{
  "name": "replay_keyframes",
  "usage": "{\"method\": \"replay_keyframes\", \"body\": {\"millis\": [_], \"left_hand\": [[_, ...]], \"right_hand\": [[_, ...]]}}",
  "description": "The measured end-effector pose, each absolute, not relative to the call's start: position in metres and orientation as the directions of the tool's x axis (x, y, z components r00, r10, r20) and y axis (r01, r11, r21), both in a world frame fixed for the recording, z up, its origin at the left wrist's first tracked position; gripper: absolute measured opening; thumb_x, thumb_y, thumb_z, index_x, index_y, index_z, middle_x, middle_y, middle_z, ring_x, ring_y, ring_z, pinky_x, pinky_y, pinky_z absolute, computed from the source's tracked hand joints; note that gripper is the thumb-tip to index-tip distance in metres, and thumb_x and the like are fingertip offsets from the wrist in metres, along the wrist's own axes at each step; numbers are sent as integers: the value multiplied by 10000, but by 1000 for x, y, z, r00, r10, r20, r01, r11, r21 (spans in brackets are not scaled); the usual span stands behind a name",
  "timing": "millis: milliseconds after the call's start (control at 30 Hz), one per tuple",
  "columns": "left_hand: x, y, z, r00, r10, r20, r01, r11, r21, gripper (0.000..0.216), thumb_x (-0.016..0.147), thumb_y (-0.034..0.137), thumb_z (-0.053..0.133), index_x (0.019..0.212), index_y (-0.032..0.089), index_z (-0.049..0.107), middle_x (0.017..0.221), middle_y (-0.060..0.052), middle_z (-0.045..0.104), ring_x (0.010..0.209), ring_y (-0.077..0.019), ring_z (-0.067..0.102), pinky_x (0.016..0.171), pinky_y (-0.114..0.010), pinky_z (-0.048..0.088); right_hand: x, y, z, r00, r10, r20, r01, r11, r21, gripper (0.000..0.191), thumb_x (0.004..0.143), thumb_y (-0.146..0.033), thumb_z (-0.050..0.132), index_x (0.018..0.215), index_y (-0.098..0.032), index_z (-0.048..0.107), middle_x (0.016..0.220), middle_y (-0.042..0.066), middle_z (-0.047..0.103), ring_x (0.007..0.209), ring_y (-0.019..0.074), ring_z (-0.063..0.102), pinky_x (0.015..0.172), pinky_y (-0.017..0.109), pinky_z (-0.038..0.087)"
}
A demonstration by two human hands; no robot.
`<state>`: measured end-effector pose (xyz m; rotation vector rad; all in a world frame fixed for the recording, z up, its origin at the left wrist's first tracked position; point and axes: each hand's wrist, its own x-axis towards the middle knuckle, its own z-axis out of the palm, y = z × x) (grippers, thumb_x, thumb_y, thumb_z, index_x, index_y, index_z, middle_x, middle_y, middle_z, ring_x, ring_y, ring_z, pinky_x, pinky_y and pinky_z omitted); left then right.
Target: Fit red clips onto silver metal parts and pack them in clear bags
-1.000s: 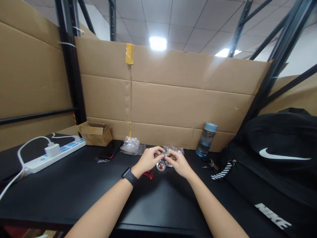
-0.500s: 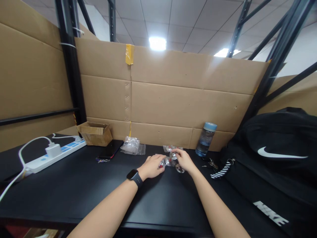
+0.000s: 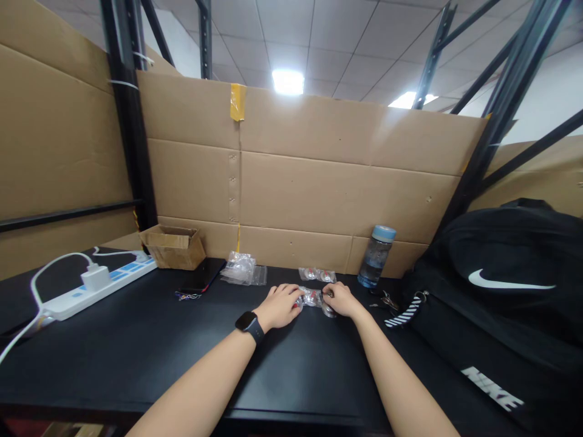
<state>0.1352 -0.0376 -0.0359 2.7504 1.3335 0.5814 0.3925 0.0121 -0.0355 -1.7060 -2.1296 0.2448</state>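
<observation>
My left hand (image 3: 281,306) rests on the black table, a watch on its wrist. Its fingers and thumb close around the left end of a row of small clear plastic packets (image 3: 312,297), which hold shiny round pieces with red marks. At the row's right end, my right hand (image 3: 342,300) pinches another clear packet (image 3: 328,311) with a round, shiny piece; the fingers partly cover it. Just beyond both hands lies a second pair of similar packets (image 3: 317,275), touched by neither hand. What the round pieces are is too small to tell.
A pile of clear plastic bags (image 3: 243,269), a dark phone (image 3: 203,276) and a small cardboard box (image 3: 175,247) sit at the back left. Further left is a white power strip (image 3: 104,285). To the right are a water bottle (image 3: 376,257), keys (image 3: 389,301) and a black backpack (image 3: 496,328).
My right hand has come down slightly and its packet lies lower, close to the row. The far pair of packets now shows uncovered. My left hand has hardly moved.
</observation>
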Motion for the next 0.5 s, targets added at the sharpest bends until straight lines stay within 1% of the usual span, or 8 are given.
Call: {"method": "replay_keyframes", "body": {"millis": [200, 333, 400, 500], "left_hand": [[135, -38, -34, 561, 763, 322, 752, -632, 186, 430, 918, 345, 506, 1343, 282, 502, 1445, -80, 494, 1305, -306, 441, 1029, -486, 377], [136, -38, -34, 556, 768, 318, 755, -626, 194, 425, 916, 338, 505, 1337, 283, 507, 1437, -84, 496, 1296, -303, 441, 1035, -480, 372], [136, -38, -34, 559, 767, 315, 752, -629, 198, 420, 921, 338, 497, 1337, 283, 505, 1435, -83, 495, 1297, -302, 440, 1038, -481, 369], [136, -38, -34, 560, 764, 320, 748, -633, 200, 412, 923, 339, 495, 1331, 283, 503, 1430, -80, 497, 1296, -304, 443, 1033, -482, 373]], "right_hand": [[396, 11, -29, -228, 953, 201, 878, 290, -381, 180, 807, -227, 648, 927, -194, 778, 1034, 98, 736, 989, 228, 666, 890, 293, 467], [404, 15, -28, -162, 971, 175, 882, 221, -416, 124, 756, -176, 688, 838, -182, 781, 913, 90, 763, 865, 220, 698, 769, 277, 490], [411, 17, -28, -113, 981, 160, 885, 173, -433, 130, 734, -180, 714, 847, -166, 777, 889, 93, 763, 830, 219, 702, 731, 275, 489], [421, 19, -27, -74, 987, 141, 884, 131, -449, 198, 708, -213, 751, 892, -143, 773, 911, 104, 758, 839, 222, 699, 728, 276, 488]]}}
